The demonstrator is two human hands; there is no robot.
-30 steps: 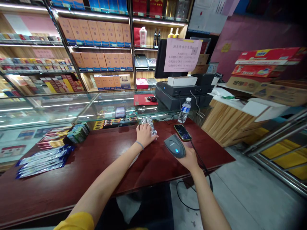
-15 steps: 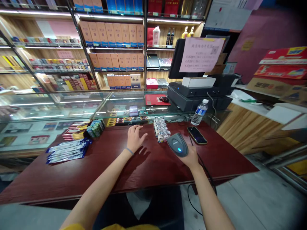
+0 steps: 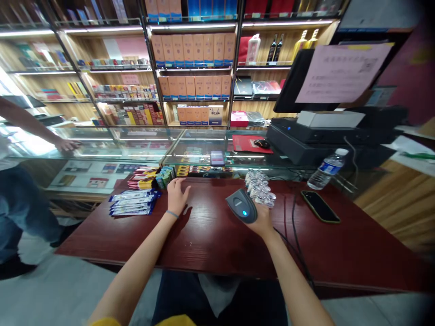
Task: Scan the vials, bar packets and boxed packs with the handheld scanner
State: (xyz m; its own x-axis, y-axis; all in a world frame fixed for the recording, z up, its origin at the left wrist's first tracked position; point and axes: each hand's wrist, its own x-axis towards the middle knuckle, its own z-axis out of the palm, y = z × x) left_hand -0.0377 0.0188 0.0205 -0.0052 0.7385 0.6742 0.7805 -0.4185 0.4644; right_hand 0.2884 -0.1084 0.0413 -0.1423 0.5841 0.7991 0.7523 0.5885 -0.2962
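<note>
My right hand (image 3: 261,222) is wrapped round a grey barcode scanner (image 3: 242,206) with a blue light, held just above the dark red table (image 3: 210,235). Its cable (image 3: 292,235) trails off to the right. Right behind the scanner stands a pack of small clear bottles (image 3: 260,188). My left hand (image 3: 177,195) hovers open over the table, fingers spread, holding nothing. It is close to a stack of green packets (image 3: 165,176) and colourful packets (image 3: 144,177).
Blue-white packets (image 3: 133,203) lie at the table's left end. A black phone (image 3: 320,206) and a water bottle (image 3: 326,169) are on the right. A glass counter (image 3: 142,149) with a cash register (image 3: 326,136) runs behind. Another person (image 3: 20,181) stands at left, hand on the glass.
My left hand has left the bottle pack and moved left across the table, open. My view has swung left, bringing the other person into sight. My right hand keeps the scanner.
</note>
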